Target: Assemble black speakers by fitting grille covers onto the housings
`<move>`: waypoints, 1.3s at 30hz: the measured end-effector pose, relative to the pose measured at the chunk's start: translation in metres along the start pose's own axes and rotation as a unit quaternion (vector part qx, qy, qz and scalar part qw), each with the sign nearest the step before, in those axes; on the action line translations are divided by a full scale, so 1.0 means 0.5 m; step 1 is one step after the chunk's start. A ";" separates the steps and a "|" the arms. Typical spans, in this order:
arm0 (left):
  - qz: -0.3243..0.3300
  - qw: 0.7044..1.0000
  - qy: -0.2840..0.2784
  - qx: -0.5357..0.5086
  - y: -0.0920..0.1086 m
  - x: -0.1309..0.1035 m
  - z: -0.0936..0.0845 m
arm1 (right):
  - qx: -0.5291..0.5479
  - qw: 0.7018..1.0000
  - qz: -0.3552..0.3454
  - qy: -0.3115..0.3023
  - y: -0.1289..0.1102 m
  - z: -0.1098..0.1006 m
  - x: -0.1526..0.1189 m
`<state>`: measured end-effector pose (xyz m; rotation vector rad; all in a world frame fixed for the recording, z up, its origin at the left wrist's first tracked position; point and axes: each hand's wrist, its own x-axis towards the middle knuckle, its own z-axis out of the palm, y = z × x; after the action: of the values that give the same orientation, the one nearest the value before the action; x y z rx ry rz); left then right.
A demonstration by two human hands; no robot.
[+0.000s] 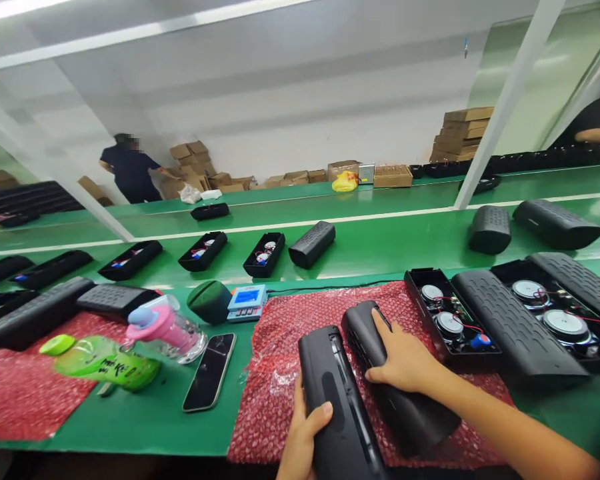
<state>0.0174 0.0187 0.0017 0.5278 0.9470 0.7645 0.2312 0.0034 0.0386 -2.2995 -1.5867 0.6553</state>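
Observation:
My left hand (305,430) is closed round a black speaker housing part (337,407), its thumb pressed on the oval recess and its fingers behind the edge. This part stands tilted, with a long slot down its right side. Beside it, my right hand (400,360) grips a second black speaker housing (415,417), thumb and forefinger spread over its top. The lower ends of both pieces lie close together over red bubble wrap (280,373). Whether they touch is hard to tell. To the right sits an open speaker shell (447,320) with two round drivers, wires and a blue part.
Left of the bubble wrap lie a phone (210,371), a green bottle (105,363), a pink-lidded cup (173,330) and a small blue meter (247,301). More speaker shells (265,255) line the green conveyor (380,240). Beyond, a person (130,170) stands near cardboard boxes (195,163).

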 end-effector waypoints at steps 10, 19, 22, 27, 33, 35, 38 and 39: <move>0.076 0.991 0.065 0.088 -0.027 0.009 0.003 | 0.262 0.963 -0.054 -0.016 0.078 0.022 -0.041; 0.064 0.983 0.075 0.155 -0.020 -0.004 0.018 | 0.581 0.802 0.000 -0.137 0.105 0.051 -0.044; 0.052 0.983 0.072 0.160 -0.014 -0.010 0.022 | 0.610 0.778 0.044 -0.146 0.095 0.047 -0.052; 0.031 0.983 0.107 0.144 -0.007 -0.014 0.034 | 0.621 0.767 0.058 -0.155 0.088 0.042 -0.063; -0.017 0.981 0.154 0.113 0.007 -0.018 0.057 | 0.591 0.792 0.070 -0.135 0.084 0.039 -0.070; -0.023 0.980 0.160 0.113 0.008 -0.019 0.059 | 0.582 0.798 0.072 -0.134 0.083 0.039 -0.072; -0.015 0.980 0.155 0.120 0.007 -0.020 0.054 | 0.560 0.816 0.069 -0.127 0.085 0.039 -0.075; -0.011 0.981 0.151 0.123 0.006 -0.020 0.052 | 0.550 0.823 0.066 -0.126 0.087 0.040 -0.075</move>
<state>0.0354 0.0107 0.0217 0.6256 1.3377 0.7235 0.2452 -0.0482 0.0093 -1.4416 -0.7153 1.4664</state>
